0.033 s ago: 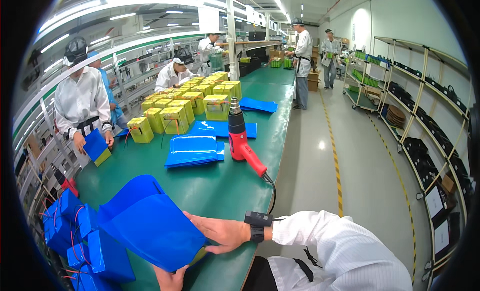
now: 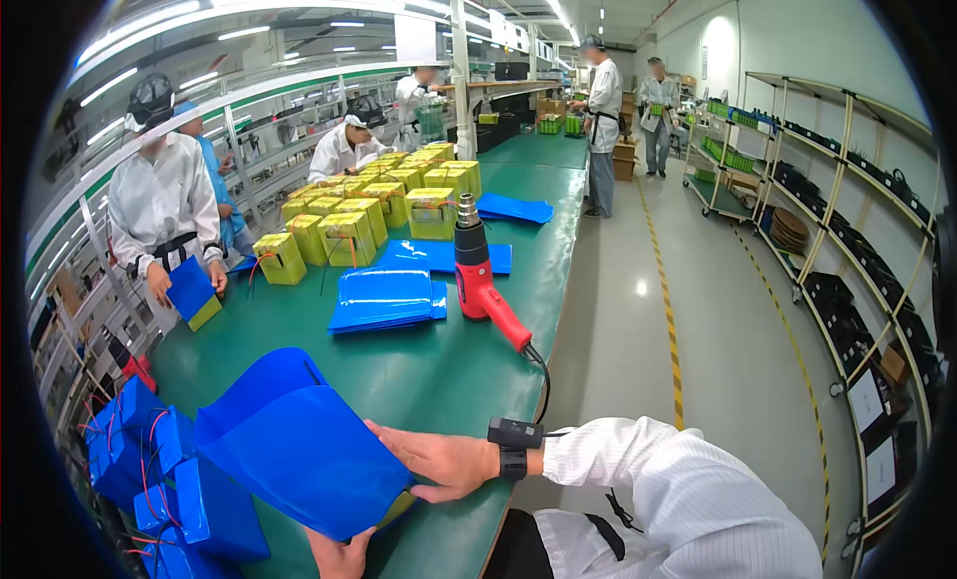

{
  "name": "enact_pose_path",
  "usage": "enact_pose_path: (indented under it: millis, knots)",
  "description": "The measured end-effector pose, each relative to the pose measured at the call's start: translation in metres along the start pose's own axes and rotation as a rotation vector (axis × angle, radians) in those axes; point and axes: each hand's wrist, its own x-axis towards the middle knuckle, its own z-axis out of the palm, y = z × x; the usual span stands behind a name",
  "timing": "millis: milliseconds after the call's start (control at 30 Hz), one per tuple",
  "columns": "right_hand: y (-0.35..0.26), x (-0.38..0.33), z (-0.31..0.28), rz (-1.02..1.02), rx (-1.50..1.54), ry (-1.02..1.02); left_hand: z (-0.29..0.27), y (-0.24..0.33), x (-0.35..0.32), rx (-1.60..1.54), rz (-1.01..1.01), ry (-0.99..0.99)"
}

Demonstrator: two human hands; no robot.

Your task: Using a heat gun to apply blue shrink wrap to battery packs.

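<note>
A wide blue plastic sleeve [image 2: 299, 449], its mouth gaping to the upper left, covers most of a yellow block-shaped battery pack [image 2: 397, 506]; only the block's lower right corner shows. My left hand [image 2: 339, 556] grips this bundle from below, its thumb up against the sleeve and most fingers hidden. My right hand [image 2: 439, 461] holds the right side, fingers long against the sleeve and thumb by the yellow corner. A black device is strapped on that wrist. Left of the bundle, several blue-wrapped packs [image 2: 214, 509] with red and black wires are piled.
On the green table [image 2: 439, 365] lie a stack of blue sleeves [image 2: 384, 300] and a red heat gun [image 2: 481, 292], nozzle up, its cord over the right edge. Yellow packs [image 2: 347, 238] stand farther back. Across the table a co-worker [image 2: 164, 200] holds a blue sleeve. Shelf racks [image 2: 847, 180] line the right aisle.
</note>
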Motion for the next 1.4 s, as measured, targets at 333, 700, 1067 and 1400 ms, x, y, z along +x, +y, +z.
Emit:
enact_pose_path:
  millis: [333,700,1067,1400]
  knots:
    - [-0.007,-0.004,0.014,0.062,-0.013,0.096,0.0,0.004,-0.001,0.134,0.029,0.077]
    - [0.006,-0.008,0.016,-0.033,-0.144,0.029,0.011,-0.026,-0.008,-0.048,-0.021,0.019]
    - [0.004,-0.014,0.022,0.071,0.085,0.154,0.014,-0.023,-0.003,-0.008,0.001,0.053]
    - [0.006,-0.012,0.02,0.032,-0.095,0.153,0.013,-0.014,0.003,0.044,0.108,0.068]
